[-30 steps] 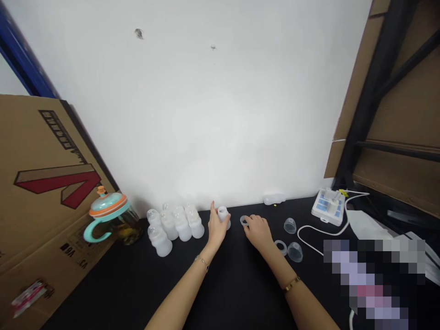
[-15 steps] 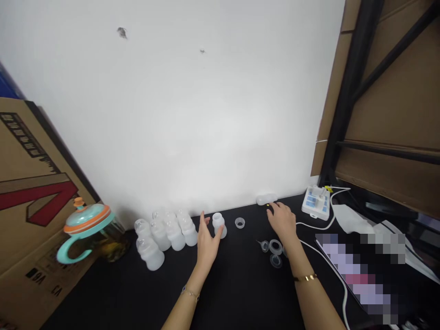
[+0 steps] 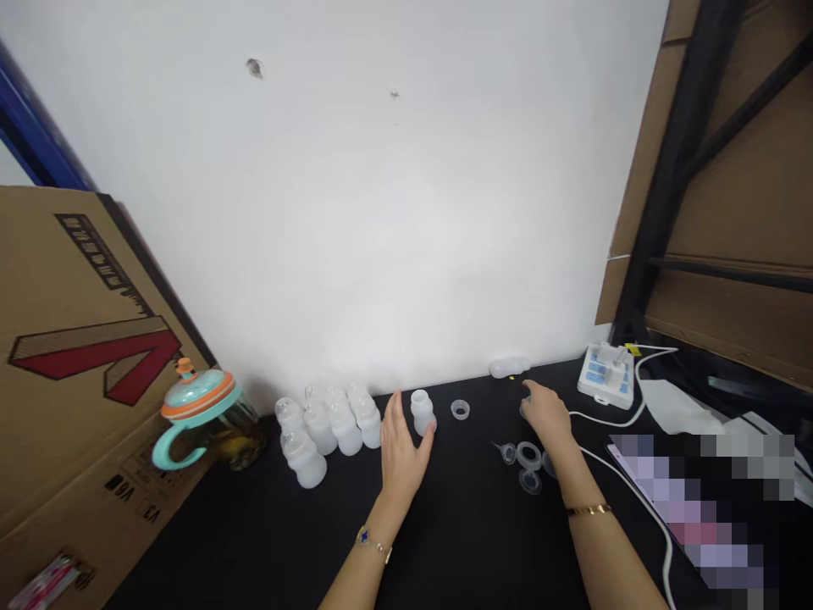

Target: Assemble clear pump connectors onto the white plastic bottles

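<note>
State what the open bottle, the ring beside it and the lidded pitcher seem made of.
Open bottle: probably plastic, satin finish; its walls look milky and translucent.
Ring: likely smooth plastic; its thin wall looks translucent.
Lidded pitcher: clear, smooth body, glass or plastic, as dark contents show through; the lid and handle look like moulded plastic, evenly coloured.

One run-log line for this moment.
left hand: open, beside uncapped bottle | right hand: at clear piece, grip unclear | ring: on table, between hands | bottle group: left of left hand
</note>
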Motion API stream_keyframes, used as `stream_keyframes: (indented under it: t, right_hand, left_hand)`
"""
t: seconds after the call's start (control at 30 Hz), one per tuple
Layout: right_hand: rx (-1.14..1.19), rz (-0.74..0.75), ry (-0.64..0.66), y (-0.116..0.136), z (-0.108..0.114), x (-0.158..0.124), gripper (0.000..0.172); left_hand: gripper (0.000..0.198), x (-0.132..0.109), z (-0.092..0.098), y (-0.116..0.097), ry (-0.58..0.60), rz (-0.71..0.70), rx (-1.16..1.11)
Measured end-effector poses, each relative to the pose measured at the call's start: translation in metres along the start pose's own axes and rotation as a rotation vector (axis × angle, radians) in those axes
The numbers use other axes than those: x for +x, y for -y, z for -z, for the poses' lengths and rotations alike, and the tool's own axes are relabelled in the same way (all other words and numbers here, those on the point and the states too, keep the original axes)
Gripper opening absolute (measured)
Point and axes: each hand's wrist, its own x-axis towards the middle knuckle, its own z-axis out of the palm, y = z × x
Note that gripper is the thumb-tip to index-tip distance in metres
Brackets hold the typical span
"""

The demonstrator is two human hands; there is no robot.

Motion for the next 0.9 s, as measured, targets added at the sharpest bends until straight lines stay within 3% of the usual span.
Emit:
stream_keyframes:
  t: [0.2,0.33,0.47,0.57,0.67,0.73,0.9]
  right_hand:
    - [-0.057,0.173,-0.006,0.016,-0.012,-0.004,0.047]
    - [-0.071,0.193,0.038,0.02,-0.019,-0.007,0.046]
    - [-0.08,0.21,-0.002,0.023,-0.016,-0.011,0.043]
    - [-0.065,0.289,-0.018,0.027,-0.011,-0.016,0.031]
    - [-0.013,0.399,0.157,0.029,-0.008,-0.02,0.021]
    - [0.011,0.449,0.284,0.029,-0.008,-0.022,0.023]
    - [0.065,0.523,0.412,0.024,-0.003,-0.026,0.023]
  left_hand:
    - [0.075,0.0,0.002,-0.003,-0.016,-0.064,0.028]
    - [0.073,0.0,0.002,-0.004,-0.006,-0.055,0.02]
    - [0.072,0.0,0.002,-0.004,0.005,-0.037,0.006]
    - [0.072,0.0,0.001,-0.003,-0.002,-0.051,0.002]
    - [0.071,0.0,0.001,-0.003,-0.003,-0.055,0.008]
    - [0.07,-0.001,0.001,-0.003,0.007,-0.053,0.013]
    - [0.072,-0.001,0.002,-0.005,0.025,-0.054,0.016]
